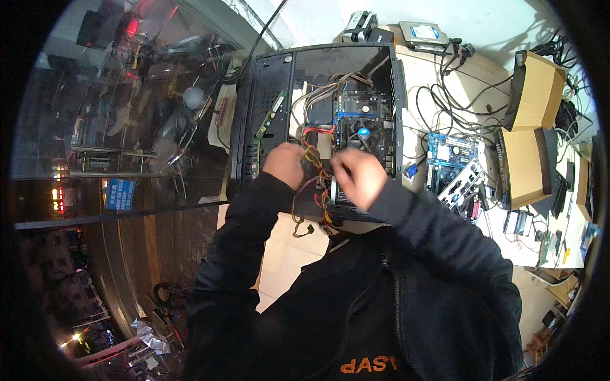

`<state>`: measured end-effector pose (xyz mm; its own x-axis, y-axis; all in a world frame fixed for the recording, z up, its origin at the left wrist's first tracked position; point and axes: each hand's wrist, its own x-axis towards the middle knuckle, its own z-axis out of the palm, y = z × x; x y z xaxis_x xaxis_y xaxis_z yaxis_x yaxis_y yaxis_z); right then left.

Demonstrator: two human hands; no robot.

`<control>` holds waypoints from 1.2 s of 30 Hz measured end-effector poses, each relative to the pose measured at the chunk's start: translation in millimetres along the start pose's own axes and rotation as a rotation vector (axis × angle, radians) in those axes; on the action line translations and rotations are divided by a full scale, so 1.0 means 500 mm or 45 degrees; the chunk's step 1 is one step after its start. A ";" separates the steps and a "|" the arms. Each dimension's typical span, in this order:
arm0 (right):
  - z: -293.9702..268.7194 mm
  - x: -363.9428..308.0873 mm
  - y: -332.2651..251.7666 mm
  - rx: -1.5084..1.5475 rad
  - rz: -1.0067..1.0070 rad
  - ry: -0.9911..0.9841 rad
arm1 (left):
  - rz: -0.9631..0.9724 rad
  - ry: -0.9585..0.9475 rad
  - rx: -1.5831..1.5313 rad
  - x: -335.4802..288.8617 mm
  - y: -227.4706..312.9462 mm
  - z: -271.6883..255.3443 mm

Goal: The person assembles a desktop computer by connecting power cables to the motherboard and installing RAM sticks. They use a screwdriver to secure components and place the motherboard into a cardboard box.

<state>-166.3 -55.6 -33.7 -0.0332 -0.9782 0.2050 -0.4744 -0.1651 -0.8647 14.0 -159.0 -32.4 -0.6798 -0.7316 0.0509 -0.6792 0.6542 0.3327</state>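
A black computer case (244,152) lies on its side, its inside facing up. In its right part sits a motherboard (359,103) with a black cooling fan (375,136) that has a blue hub. A bundle of yellow, red and black power cables (314,156) runs between my hands. At the bundle's left side my left hand (284,164) is closed, its fingertips hidden. Curled and slightly blurred, my right hand (361,176) is at the right of the cables, over the case's lower edge. What either hand holds cannot be made out. Two green memory sticks (272,114) lie left of the cables.
Right of the case, another blue motherboard (445,155) lies on the white table, with a metal bracket plate (462,183) against it. Farther right stands an open cardboard box (524,162). Loose black cables (438,95) and a hard drive (422,33) are at the back. Glass (146,127) borders the left.
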 end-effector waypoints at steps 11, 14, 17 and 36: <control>0.231 0.184 0.274 -0.712 -0.210 -0.725 | -0.352 -1.085 0.520 0.060 0.044 0.090; 0.169 0.199 0.194 -0.857 -0.316 -1.211 | -0.387 -1.173 0.664 0.057 0.018 0.124; 0.199 0.187 0.243 -0.802 -0.301 -1.097 | -0.408 -1.175 0.870 0.048 -0.104 0.249; 0.222 0.174 0.219 -0.116 0.383 -0.648 | -0.850 -0.621 0.229 0.066 -0.061 0.198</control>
<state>-123.6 -172.7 -161.4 0.2367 -0.9215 -0.3077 -0.5840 0.1182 -0.8031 -15.1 -184.2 -134.4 -0.1354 -0.8377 -0.5291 -0.9863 0.1649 -0.0086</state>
